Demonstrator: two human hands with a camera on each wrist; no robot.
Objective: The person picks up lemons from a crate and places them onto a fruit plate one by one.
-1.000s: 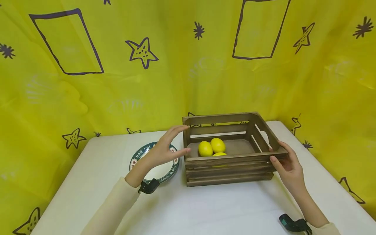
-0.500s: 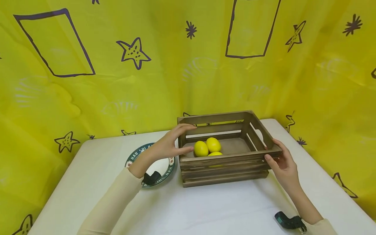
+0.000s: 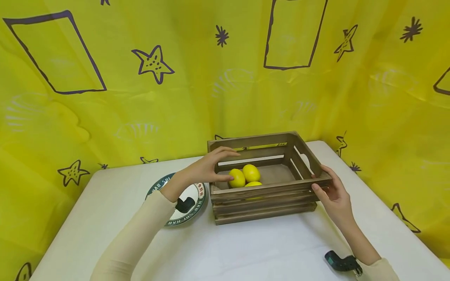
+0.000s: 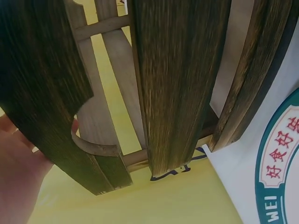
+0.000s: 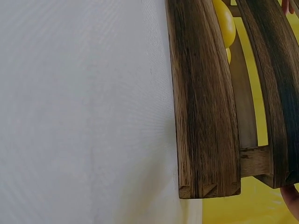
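Note:
A dark wooden crate (image 3: 267, 193) stands on the table with three yellow fruits, one of them (image 3: 251, 173) at the back, in its left part. My left hand (image 3: 204, 168) is over the crate's left end, thumb and fingers spread apart, the thumb tip by the left fruit (image 3: 237, 178); whether it touches is unclear. My right hand (image 3: 337, 197) grips the crate's right front corner, thumb in front. In the left wrist view part of my left hand (image 4: 21, 172) shows beside the crate's slatted end (image 4: 177, 84). The right wrist view shows the crate's front slats (image 5: 205, 102).
A white plate with a green patterned rim (image 3: 200, 203) lies on the white table (image 3: 246, 249) left of the crate, partly under my left forearm. A yellow curtain (image 3: 190, 109) with drawn stars hangs behind the table.
My left hand has moved rightward over the crate's left end, toward the fruits. My right hand keeps its grip on the corner. The whole head view has shifted slightly.

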